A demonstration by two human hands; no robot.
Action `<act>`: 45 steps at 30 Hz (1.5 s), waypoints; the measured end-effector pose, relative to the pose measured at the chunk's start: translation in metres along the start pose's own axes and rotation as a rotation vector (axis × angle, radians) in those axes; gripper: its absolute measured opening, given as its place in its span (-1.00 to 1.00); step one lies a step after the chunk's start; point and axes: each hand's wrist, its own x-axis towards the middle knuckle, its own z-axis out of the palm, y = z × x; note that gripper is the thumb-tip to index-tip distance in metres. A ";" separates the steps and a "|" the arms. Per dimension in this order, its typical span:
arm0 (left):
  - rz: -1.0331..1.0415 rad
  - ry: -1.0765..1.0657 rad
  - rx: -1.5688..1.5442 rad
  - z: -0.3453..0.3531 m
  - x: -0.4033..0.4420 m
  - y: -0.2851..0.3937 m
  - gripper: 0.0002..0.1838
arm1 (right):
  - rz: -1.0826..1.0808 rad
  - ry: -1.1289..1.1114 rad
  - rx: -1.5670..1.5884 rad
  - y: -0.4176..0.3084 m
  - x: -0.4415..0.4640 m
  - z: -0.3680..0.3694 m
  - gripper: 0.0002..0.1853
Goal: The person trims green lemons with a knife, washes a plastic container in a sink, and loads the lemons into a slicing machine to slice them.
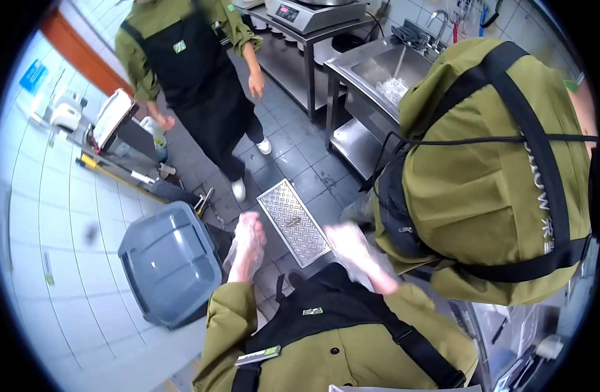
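Observation:
My left hand, in a clear plastic glove, is raised in front of my black apron, between a grey lidded bin and a metal floor plate. Its fingers look curled, but whether they hold anything is hidden. My right hand, gloved the same way, is on the other side of the floor plate, close to a co-worker's back. Blur smears its fingers. The two hands are apart.
A co-worker in a green shirt bends close on the right. Another person in a black apron stands ahead on the left. Beyond are a steel sink and a metal table with an induction cooker.

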 end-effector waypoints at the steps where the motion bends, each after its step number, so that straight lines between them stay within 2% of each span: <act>1: -0.047 -0.022 -0.166 0.010 0.022 0.011 -0.85 | 0.443 -0.256 0.281 -0.022 0.072 -0.027 -0.69; 2: -0.123 -0.324 -0.386 -0.007 0.076 0.002 -0.85 | -0.032 0.028 -0.179 -0.004 0.111 0.000 -0.86; 4: 0.080 0.044 -0.146 0.075 0.067 0.022 -0.88 | 0.240 0.097 -0.026 0.029 0.195 0.008 -0.60; 5: 0.099 -0.065 -0.011 0.090 0.078 0.017 -0.90 | 0.387 0.203 0.636 0.052 0.225 0.011 -0.75; 6: 0.121 -0.177 0.125 0.104 0.091 0.014 -0.90 | 0.492 0.434 1.290 0.075 0.255 0.014 -0.80; 7: -0.073 -0.246 -0.129 0.121 0.104 0.015 -0.89 | 0.403 0.567 1.572 0.104 0.282 0.011 -0.77; 8: 0.027 -0.312 -0.068 0.143 0.113 0.009 -0.85 | 0.493 0.697 1.394 0.133 0.311 0.004 -0.80; 9: -0.071 -0.307 -0.142 0.172 0.122 0.018 -0.82 | 0.613 0.879 1.216 0.165 0.347 0.000 -0.84; 10: -0.162 -0.301 -0.208 0.196 0.138 0.028 -0.79 | 0.599 1.042 1.220 0.212 0.375 0.006 -0.87; 12: -0.131 -0.396 -0.356 0.212 0.196 0.035 -0.76 | 0.366 1.282 0.991 0.325 0.430 0.014 -0.87; 13: -0.105 -0.457 -0.435 0.226 0.230 0.042 -0.75 | 0.229 1.362 1.416 0.391 0.450 0.013 -0.86; 14: -0.034 -0.388 -0.334 0.244 0.262 0.060 -0.75 | 0.023 1.396 1.849 0.455 0.478 -0.003 -0.85; 15: -0.003 -0.335 -0.227 0.278 0.287 0.087 -0.72 | 0.123 1.475 1.647 0.510 0.510 -0.047 -0.84; 17: -0.029 -0.300 -0.197 0.329 0.356 0.105 -0.76 | 0.500 1.611 1.211 0.576 0.490 -0.094 -0.79; 18: -0.063 -0.300 -0.207 0.355 0.386 0.107 -0.78 | 0.684 1.588 0.797 0.586 0.474 -0.123 -0.76; 19: -0.100 -0.287 -0.076 0.394 0.401 0.116 -0.80 | 0.903 1.551 0.383 0.594 0.457 -0.153 -0.73; 20: -0.123 -0.284 0.045 0.439 0.409 0.130 -0.83 | 1.020 1.392 -0.183 0.603 0.452 -0.190 -0.70; 21: -0.163 -0.309 0.085 0.478 0.412 0.140 -0.85 | 1.045 1.219 -0.552 0.636 0.439 -0.218 -0.56; 22: -0.177 -0.399 0.090 0.498 0.436 0.137 -0.78 | 0.979 1.207 -0.756 0.663 0.433 -0.243 -0.58; 24: -0.242 -0.645 0.095 0.540 0.470 0.123 -0.58 | 1.180 0.846 -0.704 0.691 0.422 -0.282 -0.64; 25: -0.344 -0.735 0.099 0.567 0.480 0.115 -0.52 | 1.191 0.653 -0.699 0.693 0.415 -0.289 -0.69; 28: -0.637 -0.937 -0.022 0.674 0.497 0.081 -0.38 | 1.193 0.432 -0.771 0.712 0.410 -0.290 -0.72; 30: -0.644 -1.005 -0.026 0.732 0.512 0.038 -0.36 | 1.236 0.494 -0.525 0.670 0.411 -0.259 -0.83; 31: -0.625 -1.004 0.026 0.747 0.524 0.012 -0.37 | 1.385 0.250 -0.148 0.650 0.417 -0.250 -0.69; 33: -0.560 -1.026 0.112 0.783 0.537 -0.034 -0.38 | 1.012 0.788 0.471 0.592 0.433 -0.206 -0.69; 35: -0.600 -0.814 0.504 0.799 0.510 -0.040 -0.44 | 1.059 1.016 0.999 0.602 0.429 -0.197 -0.60; 37: -0.298 -0.952 0.784 0.774 0.498 -0.056 -0.53 | 1.010 1.212 1.571 0.634 0.422 -0.174 -0.51; 38: 0.022 -1.194 0.845 0.757 0.499 -0.066 -0.60 | 1.054 1.204 1.444 0.657 0.424 -0.168 -0.47; 39: -0.356 -1.023 0.805 0.762 0.477 -0.052 -0.63 | 1.102 1.192 1.315 0.680 0.425 -0.162 -0.43; 40: -0.541 -1.030 0.571 0.773 0.497 -0.061 -0.62 | 1.153 1.178 1.187 0.702 0.427 -0.156 -0.39; 41: -0.732 -1.018 0.331 0.783 0.532 -0.077 -0.60 | 1.034 1.124 1.007 0.706 0.419 -0.157 -0.38; 43: -0.856 -0.715 0.248 0.801 0.555 -0.075 -0.54 | 1.406 0.900 0.194 0.645 0.423 -0.238 -0.37; 44: -0.744 -0.753 0.323 0.799 0.550 -0.069 -0.55 | 1.514 0.960 -0.068 0.665 0.417 -0.247 -0.44; 45: -0.691 -0.882 0.424 0.795 0.545 -0.066 -0.56 | 1.451 0.894 -0.074 0.669 0.413 -0.263 -0.51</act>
